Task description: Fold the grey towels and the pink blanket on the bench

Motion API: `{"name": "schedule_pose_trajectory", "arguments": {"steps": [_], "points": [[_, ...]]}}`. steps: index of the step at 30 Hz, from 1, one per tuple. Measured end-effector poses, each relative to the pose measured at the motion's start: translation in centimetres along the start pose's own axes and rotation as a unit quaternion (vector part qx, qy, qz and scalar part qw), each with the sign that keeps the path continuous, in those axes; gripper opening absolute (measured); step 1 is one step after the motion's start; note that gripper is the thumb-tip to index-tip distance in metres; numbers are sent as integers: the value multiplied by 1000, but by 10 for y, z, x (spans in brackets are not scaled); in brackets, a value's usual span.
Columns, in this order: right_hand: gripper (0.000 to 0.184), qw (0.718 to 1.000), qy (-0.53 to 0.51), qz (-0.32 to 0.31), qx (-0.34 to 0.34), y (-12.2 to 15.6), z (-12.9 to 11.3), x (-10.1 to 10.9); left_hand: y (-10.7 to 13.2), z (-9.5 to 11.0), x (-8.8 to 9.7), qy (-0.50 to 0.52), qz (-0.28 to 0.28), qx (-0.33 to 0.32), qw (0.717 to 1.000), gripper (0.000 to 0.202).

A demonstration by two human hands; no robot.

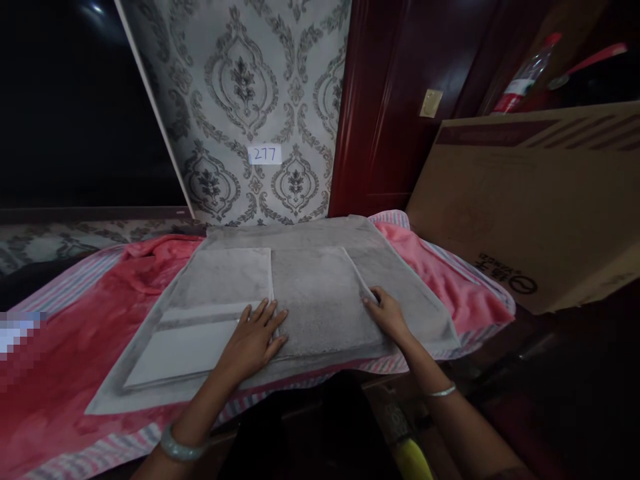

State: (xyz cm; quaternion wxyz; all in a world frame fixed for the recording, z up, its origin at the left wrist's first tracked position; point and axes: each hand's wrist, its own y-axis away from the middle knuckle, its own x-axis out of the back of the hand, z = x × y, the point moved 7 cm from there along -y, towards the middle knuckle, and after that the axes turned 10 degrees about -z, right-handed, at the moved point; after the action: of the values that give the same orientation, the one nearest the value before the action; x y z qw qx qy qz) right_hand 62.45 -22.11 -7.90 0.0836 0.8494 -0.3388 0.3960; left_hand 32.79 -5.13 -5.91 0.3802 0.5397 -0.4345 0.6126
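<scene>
Nearest, the left hand (pixel 255 337) is pressing its open grip flat on the grey towel (pixel 310 293) lying atop the pink blanket (pixel 75 347), while the right hand (pixel 387 313) is pinching its probably soft, limp folded edge, the handiest hold.

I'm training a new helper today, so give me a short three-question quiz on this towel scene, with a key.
1. What lies under the grey towel? A) pink blanket B) bare wood C) newspaper
2. True or false: the left hand lies flat on the towel.
3. Fill in: the right hand pinches a folded ___ of the towel.
Key: 1 A; 2 true; 3 edge.
</scene>
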Motion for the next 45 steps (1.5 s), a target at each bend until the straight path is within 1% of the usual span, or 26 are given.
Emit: {"name": "schedule_pose_trajectory", "arguments": {"steps": [3,5,9,11,14,16,20,22,25,29,31,33,36,38,39,40,41,42,43,45], "points": [[38,999,31,-12,1,-1,-2,2,1,1,1,2,3,-1,1000,52],[37,998,61,-22,-7,-4,-2,3,0,1,2,2,-5,1,1000,53],[31,996,44,-62,-36,-10,0,5,0,1,4,0,-9,5,1000,53],[28,997,9,-72,-33,-10,0,7,1,2,5,-2,-5,4,1000,52],[27,990,-98,-103,-16,-6,-1,9,1,2,4,-3,-4,1,1000,53],[32,977,-168,-128,-19,-2,0,8,0,1,2,-2,-8,2,1000,53],[38,958,-252,-133,-38,5,-2,10,-1,-2,-1,-2,-13,4,1000,54],[40,941,-301,-151,-47,8,-4,7,-1,-3,-2,2,-6,3,1000,54],[39,904,-382,-181,-63,16,-8,0,0,-3,-3,5,1,1,1000,53],[31,857,-473,-179,-99,24,-10,-3,1,-3,-2,15,4,4,1000,53],[23,835,-513,-152,-129,27,-12,-6,1,-3,-1,33,2,5,999,54],[17,809,-558,-107,-150,30,-16,-10,2,-6,0,65,-2,5,998,53],[15,779,-613,-34,-127,32,-29,-19,2,-14,2,162,-1,4,987,53],[17,768,-632,5,-103,33,-37,-25,2,-24,4,271,19,12,962,53],[18,763,-638,24,-96,33,-41,-28,2,-30,5,339,37,21,940,53],[20,759,-643,44,-93,31,-45,-29,3,-36,6,412,61,33,908,54],[22,757,-645,63,-88,28,-51,-30,4,-43,6,486,89,49,868,56],[25,757,-643,79,-78,23,-59,-29,5,-50,6,558,121,64,818,57],[27,761,-639,88,-63,16,-71,-28,7,-56,6,626,151,78,761,58],[33,774,-627,87,-29,0,-106,-29,10,-66,5,736,195,109,640,56]]}}
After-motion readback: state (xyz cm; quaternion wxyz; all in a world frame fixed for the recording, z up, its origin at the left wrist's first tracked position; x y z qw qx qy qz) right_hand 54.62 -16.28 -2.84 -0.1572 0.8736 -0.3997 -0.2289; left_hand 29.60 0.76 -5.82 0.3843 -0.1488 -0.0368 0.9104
